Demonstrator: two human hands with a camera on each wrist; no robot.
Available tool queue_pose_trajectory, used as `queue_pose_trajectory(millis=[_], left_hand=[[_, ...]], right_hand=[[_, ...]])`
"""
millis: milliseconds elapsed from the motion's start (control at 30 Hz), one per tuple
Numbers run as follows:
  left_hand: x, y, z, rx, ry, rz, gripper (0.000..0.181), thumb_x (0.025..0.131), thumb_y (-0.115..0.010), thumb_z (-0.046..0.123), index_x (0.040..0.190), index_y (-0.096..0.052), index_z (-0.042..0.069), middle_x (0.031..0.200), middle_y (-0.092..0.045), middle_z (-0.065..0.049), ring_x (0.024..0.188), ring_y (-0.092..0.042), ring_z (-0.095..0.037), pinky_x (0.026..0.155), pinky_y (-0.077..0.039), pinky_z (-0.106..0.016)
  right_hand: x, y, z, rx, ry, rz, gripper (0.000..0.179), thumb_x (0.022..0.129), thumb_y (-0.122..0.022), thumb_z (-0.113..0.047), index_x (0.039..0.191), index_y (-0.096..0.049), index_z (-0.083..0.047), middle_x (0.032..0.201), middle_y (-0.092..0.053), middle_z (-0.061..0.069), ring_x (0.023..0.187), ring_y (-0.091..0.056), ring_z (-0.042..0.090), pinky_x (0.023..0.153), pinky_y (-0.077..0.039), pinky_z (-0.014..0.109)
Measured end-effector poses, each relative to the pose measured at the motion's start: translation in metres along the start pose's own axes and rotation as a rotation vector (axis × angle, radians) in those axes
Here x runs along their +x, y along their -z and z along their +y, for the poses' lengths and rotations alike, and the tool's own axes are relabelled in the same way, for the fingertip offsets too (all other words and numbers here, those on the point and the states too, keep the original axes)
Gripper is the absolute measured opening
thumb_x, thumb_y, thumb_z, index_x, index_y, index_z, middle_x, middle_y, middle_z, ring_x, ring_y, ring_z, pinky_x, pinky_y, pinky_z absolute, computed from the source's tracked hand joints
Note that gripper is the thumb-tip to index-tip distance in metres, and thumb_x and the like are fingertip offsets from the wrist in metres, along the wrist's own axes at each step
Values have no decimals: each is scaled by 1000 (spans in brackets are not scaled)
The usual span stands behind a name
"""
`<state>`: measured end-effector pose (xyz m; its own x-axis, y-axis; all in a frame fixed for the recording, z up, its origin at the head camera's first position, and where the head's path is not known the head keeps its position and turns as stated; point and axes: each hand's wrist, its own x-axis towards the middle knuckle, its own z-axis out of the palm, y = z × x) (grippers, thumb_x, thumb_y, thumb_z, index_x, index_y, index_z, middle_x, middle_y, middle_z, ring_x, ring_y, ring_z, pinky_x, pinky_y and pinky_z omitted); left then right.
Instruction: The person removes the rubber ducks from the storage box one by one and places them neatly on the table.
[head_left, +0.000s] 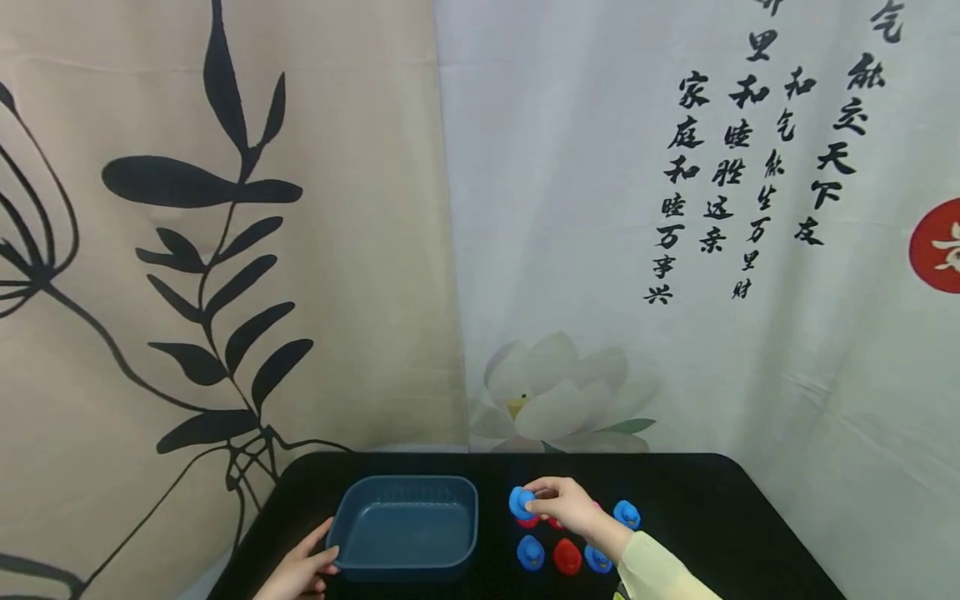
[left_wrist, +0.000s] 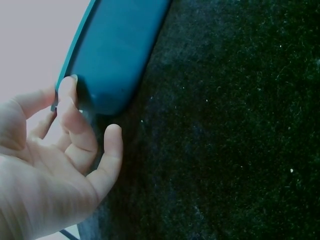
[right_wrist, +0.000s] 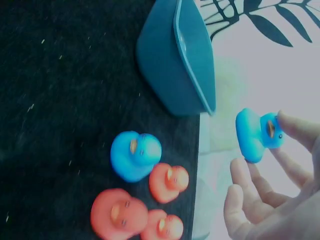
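Observation:
My left hand (head_left: 300, 568) pinches the left rim of a blue rectangular plastic basin (head_left: 408, 533) between thumb and fingers; in the left wrist view the basin wall (left_wrist: 112, 65) shows beyond the fingertips. To the right of the basin, my right hand (head_left: 568, 502) holds a small blue rubber duck (head_left: 520, 503) by its head, raised above the table. The right wrist view shows that duck (right_wrist: 250, 135) side-on with its orange beak. Below and around it lie several ducks, among them a blue one (head_left: 531, 552) and a red one (head_left: 567, 557). Some red ducks are partly hidden behind the right hand.
Under everything is a black cloth-covered table (head_left: 697, 517) with rounded far corners. More blue ducks, one at the right (head_left: 627, 514) and one by the right forearm (head_left: 598, 559), sit on it. A printed curtain (head_left: 360, 250) hangs behind the table.

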<state>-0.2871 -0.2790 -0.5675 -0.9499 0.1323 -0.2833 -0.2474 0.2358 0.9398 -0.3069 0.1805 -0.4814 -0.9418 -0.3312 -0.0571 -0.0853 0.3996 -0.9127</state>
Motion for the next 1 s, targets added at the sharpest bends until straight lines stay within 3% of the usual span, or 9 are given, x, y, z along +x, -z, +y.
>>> queue_pose_trajectory(millis=[267, 600, 833, 1000], left_hand=[[3, 2, -5, -3, -14, -23, 73, 99, -54, 21, 148, -9, -9, 78, -61, -6, 59, -53, -13, 58, -44, -26], [2, 1, 1, 31, -21, 17, 70, 98, -54, 19, 147, -13, -10, 79, -61, -7, 60, -53, -15, 59, -44, -28], [6, 0, 0, 36, -14, 43, 68, 98, -55, 17, 147, -16, -9, 79, -61, -8, 60, -54, -16, 59, -45, -29], [6, -1, 2, 30, -12, 35, 68, 98, -54, 16, 147, -15, -9, 78, -60, -8, 60, -54, -15, 59, -45, -28]], right_hand=[[-18, 28, 22, 11, -22, 89, 37, 90, -68, -23, 119, -64, 0, 96, -65, 6, 74, -58, 15, 60, -47, 30], [-41, 56, 49, -48, -78, 156, 39, 91, -66, -26, 119, -63, 1, 98, -67, 7, 79, -62, 23, 62, -44, 37], [-60, 71, 75, -85, -45, 199, 36, 90, -67, -18, 114, -64, 8, 96, -66, 9, 79, -61, 26, 63, -49, 39], [-69, 77, 92, -108, -109, 253, 39, 89, -69, -21, 114, -64, 8, 93, -66, 7, 77, -61, 25, 62, -49, 39]])
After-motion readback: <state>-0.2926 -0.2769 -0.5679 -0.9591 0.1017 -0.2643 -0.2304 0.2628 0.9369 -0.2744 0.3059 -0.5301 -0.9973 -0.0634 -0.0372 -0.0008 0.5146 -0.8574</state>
